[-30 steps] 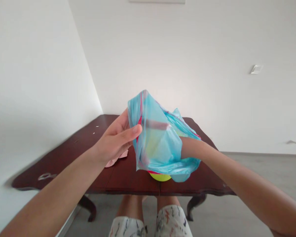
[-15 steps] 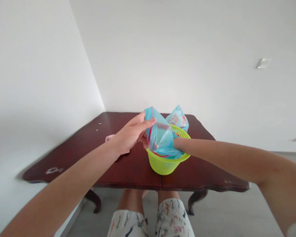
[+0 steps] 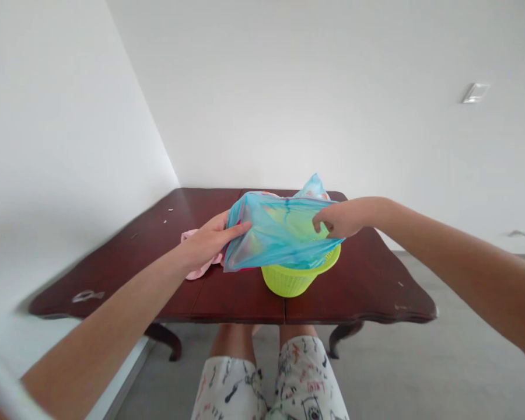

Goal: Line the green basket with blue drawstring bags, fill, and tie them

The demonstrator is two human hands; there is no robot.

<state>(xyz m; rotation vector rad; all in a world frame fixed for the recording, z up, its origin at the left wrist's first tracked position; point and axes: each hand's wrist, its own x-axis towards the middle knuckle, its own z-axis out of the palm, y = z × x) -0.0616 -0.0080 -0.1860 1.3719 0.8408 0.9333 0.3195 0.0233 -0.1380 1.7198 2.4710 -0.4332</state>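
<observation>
A translucent blue plastic bag (image 3: 266, 242) is stretched sideways over a lime-green plastic basket (image 3: 289, 283), covering most of its opening. My left hand (image 3: 210, 240) is closed on the bag's left end, the thumb lying over the film and the other fingers behind it. On the right side, my right hand (image 3: 347, 216) grips the bag's edge with curled fingers. Behind the stretched film, another knotted blue bag (image 3: 314, 186) with pale and orange contents stands partly hidden. A pink cloth (image 3: 199, 270) lies beside my left hand.
The dark red wooden table (image 3: 240, 297) has a wavy edge and curved legs. Small white scraps (image 3: 170, 210) lie at its far left, and a pale mark (image 3: 87, 296) shows near the front left. Walls border the left and back. My knees are under the front edge.
My right hand has come out of the basket and bag and moved up to the bag's right edge. The bag is now spread wide, and my left hand has shifted left.
</observation>
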